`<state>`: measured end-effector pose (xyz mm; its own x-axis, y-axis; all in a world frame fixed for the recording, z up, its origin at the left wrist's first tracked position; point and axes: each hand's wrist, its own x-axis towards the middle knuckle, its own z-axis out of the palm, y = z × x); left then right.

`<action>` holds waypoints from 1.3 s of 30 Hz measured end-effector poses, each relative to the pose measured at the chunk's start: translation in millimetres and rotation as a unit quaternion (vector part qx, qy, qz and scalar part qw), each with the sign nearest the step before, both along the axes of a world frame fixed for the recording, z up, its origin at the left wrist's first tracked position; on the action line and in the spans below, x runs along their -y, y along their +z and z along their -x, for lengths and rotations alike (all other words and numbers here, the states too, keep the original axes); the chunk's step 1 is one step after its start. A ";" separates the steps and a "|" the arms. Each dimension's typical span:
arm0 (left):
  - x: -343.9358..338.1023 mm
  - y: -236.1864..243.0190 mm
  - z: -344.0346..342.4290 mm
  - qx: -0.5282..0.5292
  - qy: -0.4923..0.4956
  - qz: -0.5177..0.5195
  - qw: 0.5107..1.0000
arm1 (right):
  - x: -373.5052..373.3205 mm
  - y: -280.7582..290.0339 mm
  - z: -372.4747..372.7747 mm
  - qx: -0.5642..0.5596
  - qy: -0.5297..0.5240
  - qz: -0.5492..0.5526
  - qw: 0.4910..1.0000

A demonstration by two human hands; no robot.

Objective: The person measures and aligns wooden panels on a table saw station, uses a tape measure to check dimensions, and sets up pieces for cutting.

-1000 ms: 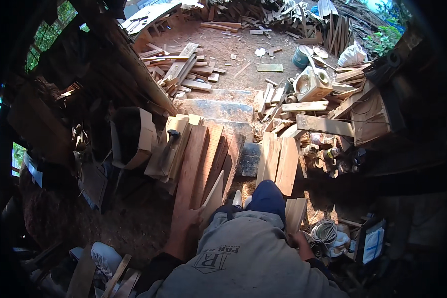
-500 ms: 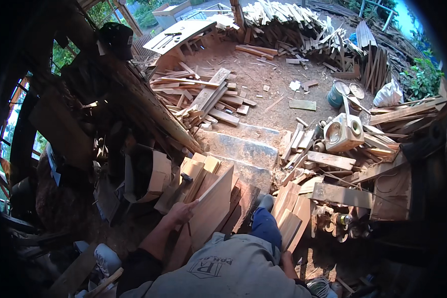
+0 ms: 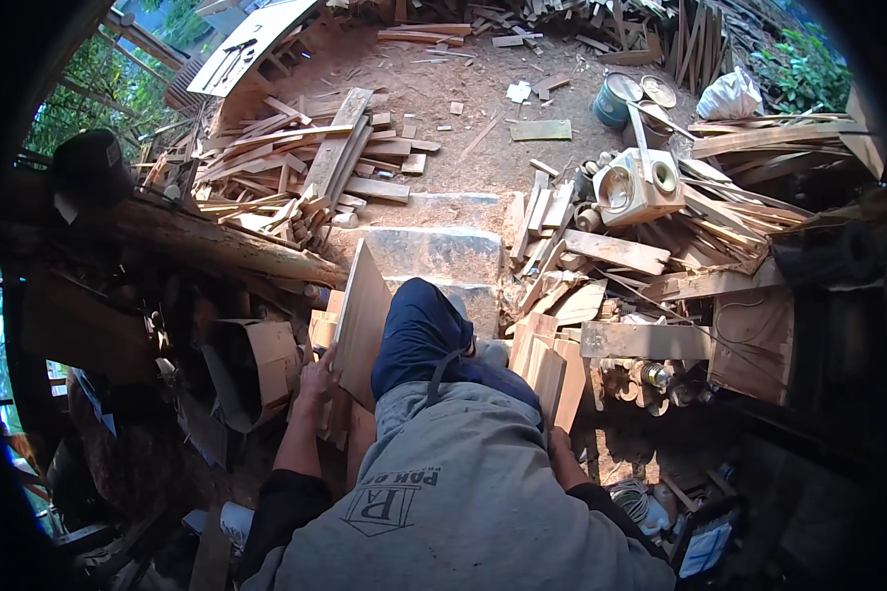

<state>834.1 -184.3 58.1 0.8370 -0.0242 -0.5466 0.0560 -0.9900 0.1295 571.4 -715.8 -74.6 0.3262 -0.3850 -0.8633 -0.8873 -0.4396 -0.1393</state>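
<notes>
My left hand (image 3: 315,381) is closed on the edge of a wide, flat wooden board (image 3: 362,320), which stands upright at my left side. Behind that board, shorter pieces of light wood (image 3: 327,320) show in part. On my right, my right hand (image 3: 561,451) grips the lower end of wooden planks (image 3: 539,362) held beside my hip; its fingertips are mostly hidden by the wood and my shirt. Between the two loads, my raised knee in blue trousers (image 3: 419,330) points toward the steps.
Earthen steps (image 3: 424,251) lead ahead to a dirt yard. Heaps of planks lie left (image 3: 330,158) and right (image 3: 616,251). A wooden block with round hollows (image 3: 641,187) and a blue drum (image 3: 616,98) stand right. A log beam (image 3: 227,236) and cardboard box (image 3: 271,364) are left.
My view has turned, and the yard has shifted left and up in it. My knee has risen into the middle. The boards in both hands have come along with me.
</notes>
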 end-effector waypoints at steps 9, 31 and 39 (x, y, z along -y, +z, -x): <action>24.2 -24.7 -181.7 -0.003 -0.085 0.032 0.996 | 39.4 -43.0 -98.6 -0.037 0.033 0.023 0.999; 98.8 -236.8 -643.2 0.303 -0.188 -0.058 0.933 | 135.0 -312.6 -683.5 0.074 0.061 0.041 0.995; 123.1 -269.7 -872.6 0.280 -0.132 0.055 0.949 | 132.3 -342.7 -930.7 0.280 0.029 0.207 0.937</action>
<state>1706.8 -307.4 -211.6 0.9522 -0.3056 0.0003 -0.3012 -0.9384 0.1694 1502.1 -848.1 -417.3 0.7135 -0.6176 -0.3308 -0.6997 -0.6035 -0.3825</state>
